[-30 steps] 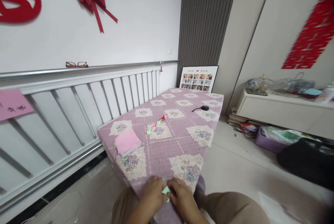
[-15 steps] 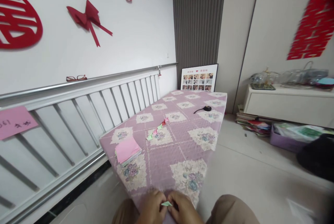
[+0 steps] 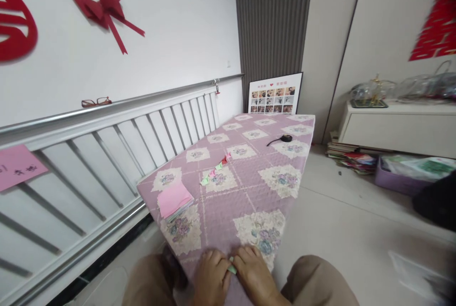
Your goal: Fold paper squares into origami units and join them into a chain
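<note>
Near the close edge of the table (image 3: 221, 220), a small green folded paper (image 3: 232, 266) sits between my two hands. My right hand (image 3: 252, 268) has its fingers closed on the paper from the right. My left hand (image 3: 213, 272) is on the other side, fingers bent together, its fingertips against the paper's left side. Farther up the cloth lies a row of small folded papers (image 3: 213, 173) in green, pink and red. To the left rests a stack of square papers with a pink sheet (image 3: 174, 199) on top.
A black tape-like object (image 3: 286, 138) lies toward the table's far right. A white radiator (image 3: 107, 163) runs along the left side, with glasses (image 3: 96, 101) above it. A framed photo board (image 3: 274, 94) stands behind the table. My knees flank the near end.
Both hands have turned over to a more palm-down pose, lower on the cloth, and now cover more of the green paper. The view has tilted slightly down.
</note>
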Action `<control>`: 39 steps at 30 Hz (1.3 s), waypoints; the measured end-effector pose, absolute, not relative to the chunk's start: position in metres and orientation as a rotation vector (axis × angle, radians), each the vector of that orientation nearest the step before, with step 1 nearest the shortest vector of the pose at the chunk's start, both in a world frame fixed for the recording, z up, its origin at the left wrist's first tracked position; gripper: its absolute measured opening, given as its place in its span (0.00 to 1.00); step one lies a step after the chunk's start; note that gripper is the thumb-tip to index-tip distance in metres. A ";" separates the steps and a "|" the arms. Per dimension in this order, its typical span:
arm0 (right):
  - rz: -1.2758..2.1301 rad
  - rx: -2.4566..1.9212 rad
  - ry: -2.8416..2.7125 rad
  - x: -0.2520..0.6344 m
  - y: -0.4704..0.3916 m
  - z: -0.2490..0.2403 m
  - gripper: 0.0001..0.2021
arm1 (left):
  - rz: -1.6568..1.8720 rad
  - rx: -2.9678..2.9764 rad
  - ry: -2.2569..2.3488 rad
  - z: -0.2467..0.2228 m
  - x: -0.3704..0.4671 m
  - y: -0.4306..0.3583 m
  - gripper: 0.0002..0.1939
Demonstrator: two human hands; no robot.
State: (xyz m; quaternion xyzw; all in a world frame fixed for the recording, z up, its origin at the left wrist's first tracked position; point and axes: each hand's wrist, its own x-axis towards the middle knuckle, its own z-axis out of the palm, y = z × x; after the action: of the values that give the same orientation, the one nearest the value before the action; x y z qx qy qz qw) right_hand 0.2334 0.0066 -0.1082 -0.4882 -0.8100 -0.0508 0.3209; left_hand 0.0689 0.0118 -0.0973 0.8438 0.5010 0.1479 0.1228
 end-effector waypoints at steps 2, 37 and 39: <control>-0.039 -1.307 -2.126 0.235 0.003 -0.104 0.06 | 0.456 2.470 1.444 -0.095 0.066 0.007 0.08; 0.411 -1.674 -2.116 0.234 0.009 -0.085 0.10 | 0.294 2.200 1.693 -0.073 0.067 0.015 0.10; 0.423 -1.694 -2.109 0.233 0.011 -0.083 0.11 | 0.249 2.185 1.704 -0.071 0.068 0.017 0.10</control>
State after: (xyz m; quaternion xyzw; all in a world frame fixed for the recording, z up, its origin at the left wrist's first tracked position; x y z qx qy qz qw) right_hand 0.2331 0.0108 -0.0826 -0.6061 -0.7547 0.1515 0.2005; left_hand 0.0683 0.0170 -0.0708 0.7726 0.6027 0.0881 0.1790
